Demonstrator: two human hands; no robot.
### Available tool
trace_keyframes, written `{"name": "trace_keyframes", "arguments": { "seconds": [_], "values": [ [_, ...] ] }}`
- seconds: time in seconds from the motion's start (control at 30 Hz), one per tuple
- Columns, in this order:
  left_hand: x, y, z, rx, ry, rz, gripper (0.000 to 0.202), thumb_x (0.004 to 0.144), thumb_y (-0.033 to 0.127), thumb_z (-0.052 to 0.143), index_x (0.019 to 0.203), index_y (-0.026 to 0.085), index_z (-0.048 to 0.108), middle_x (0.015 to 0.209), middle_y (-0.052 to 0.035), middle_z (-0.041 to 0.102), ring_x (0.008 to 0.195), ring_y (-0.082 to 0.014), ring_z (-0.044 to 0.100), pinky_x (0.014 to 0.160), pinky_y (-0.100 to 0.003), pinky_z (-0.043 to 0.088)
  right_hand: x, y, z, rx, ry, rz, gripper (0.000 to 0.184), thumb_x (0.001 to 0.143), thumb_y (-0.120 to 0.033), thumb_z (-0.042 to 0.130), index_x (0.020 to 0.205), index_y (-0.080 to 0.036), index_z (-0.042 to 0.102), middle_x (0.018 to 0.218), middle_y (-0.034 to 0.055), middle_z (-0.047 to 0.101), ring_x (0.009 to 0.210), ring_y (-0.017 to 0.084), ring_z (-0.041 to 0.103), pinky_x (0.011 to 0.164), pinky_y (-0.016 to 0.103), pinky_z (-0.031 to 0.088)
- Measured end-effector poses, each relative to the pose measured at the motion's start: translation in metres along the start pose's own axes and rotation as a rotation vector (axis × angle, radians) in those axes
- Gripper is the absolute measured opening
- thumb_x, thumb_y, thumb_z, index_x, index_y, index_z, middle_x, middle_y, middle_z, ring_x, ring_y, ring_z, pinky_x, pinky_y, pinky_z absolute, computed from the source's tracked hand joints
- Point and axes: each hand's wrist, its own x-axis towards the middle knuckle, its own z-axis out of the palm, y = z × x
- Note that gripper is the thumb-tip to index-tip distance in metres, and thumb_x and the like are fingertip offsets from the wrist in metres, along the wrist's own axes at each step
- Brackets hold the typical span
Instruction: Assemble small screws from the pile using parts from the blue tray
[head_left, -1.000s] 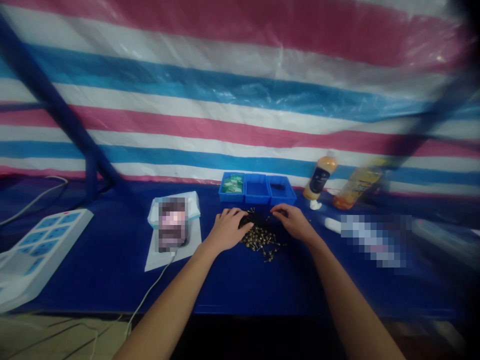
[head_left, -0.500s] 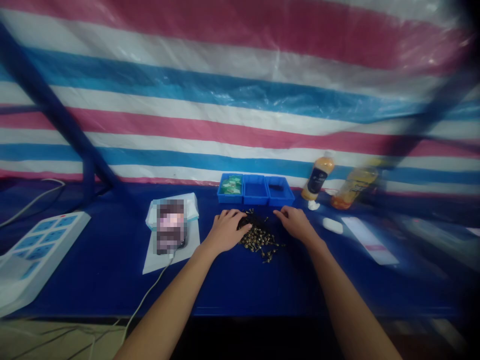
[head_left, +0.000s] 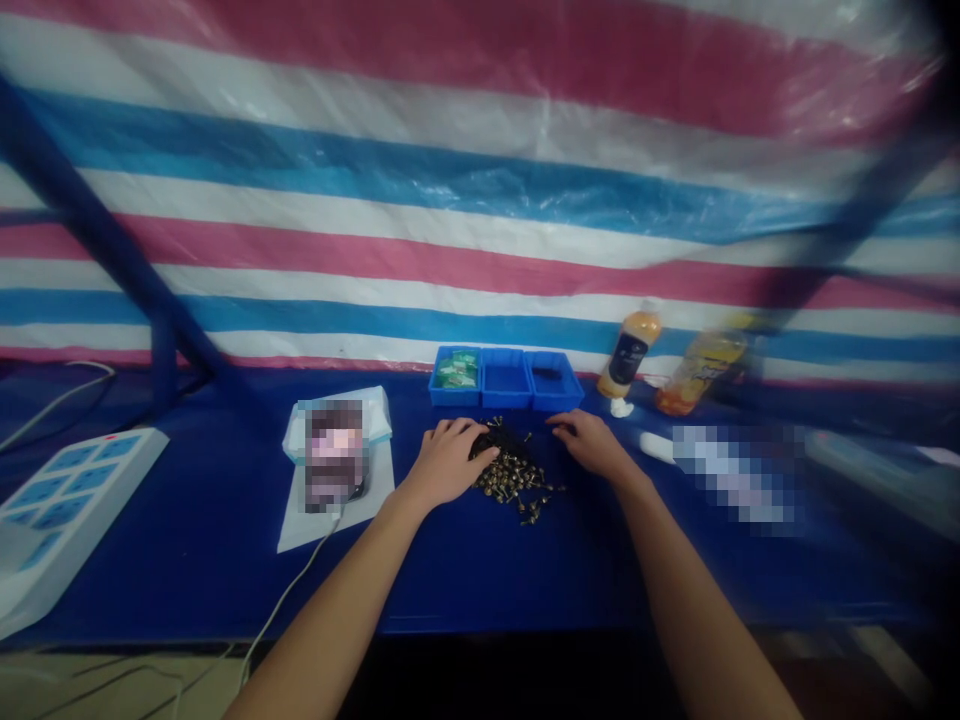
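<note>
The left hand and the right hand lie apart, palms down, on either side of a heap of small fasteners with brass-coloured heads. The left hand's fingers curve over the heap's dark upper end, though whether they grip anything cannot be told. The right hand is open, its fingertips just beside the heap. Ahead of the hands sits a blue plastic tray with 3 compartments: green packets in the one nearest the left hand, a small black item in the one nearest the right. Beyond the right hand stand 2 bottles, one orange-filled, one yellow. Left of the left hand, a white power strip lies on the blue table.
</note>
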Motion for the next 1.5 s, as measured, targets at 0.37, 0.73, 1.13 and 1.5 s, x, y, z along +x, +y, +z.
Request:
{"name": "trace_keyframes", "arguments": {
  "seconds": [0.37,0.73,1.13,1.5],
  "values": [
    [0.000,0.001,-0.001,0.013,-0.001,0.002,0.052,0.092,0.062,0.032,0.126,0.030,0.056,0.132,-0.0058,0.055,0.119,-0.0328,0.045,0.094,-0.050,0.038,0.004,-0.021,0.012,0.025,0.094,0.103,0.018,0.093,-0.030,0.045,0.092,-0.022,0.061,0.098,0.0066,0.062,0.086,0.021,0.057,0.072,0.030,0.037],
    [0.001,-0.001,0.002,0.027,0.010,0.002,0.052,0.092,0.061,0.034,0.125,0.028,0.058,0.131,-0.0069,0.055,0.119,-0.0325,0.045,0.094,-0.049,0.038,-0.002,-0.048,-0.009,1.525,-0.352,0.161,0.040,0.084,-0.049,0.057,0.066,-0.021,0.035,0.061,-0.0046,0.035,0.054,0.011,0.035,0.054,0.025,0.032],
    [-0.001,0.002,-0.002,-0.015,-0.003,0.004,0.052,0.092,0.060,0.034,0.126,0.027,0.058,0.131,-0.0073,0.055,0.119,-0.0319,0.045,0.096,-0.049,0.037,0.004,-0.029,-0.020,1.494,-0.174,0.473,0.047,0.082,-0.067,0.049,0.100,-0.024,0.051,0.061,-0.0063,0.045,0.038,0.007,0.020,0.037,0.021,0.016],
    [0.000,0.002,-0.002,-0.008,-0.012,0.001,0.051,0.093,0.060,0.035,0.126,0.028,0.057,0.132,-0.0062,0.055,0.119,-0.0323,0.044,0.095,-0.050,0.037,0.007,-0.021,0.015,0.661,0.055,0.245,0.029,0.077,-0.047,0.059,0.076,-0.019,0.062,0.059,-0.0034,0.052,0.053,0.011,0.045,0.051,0.023,0.032]
  ]
}}
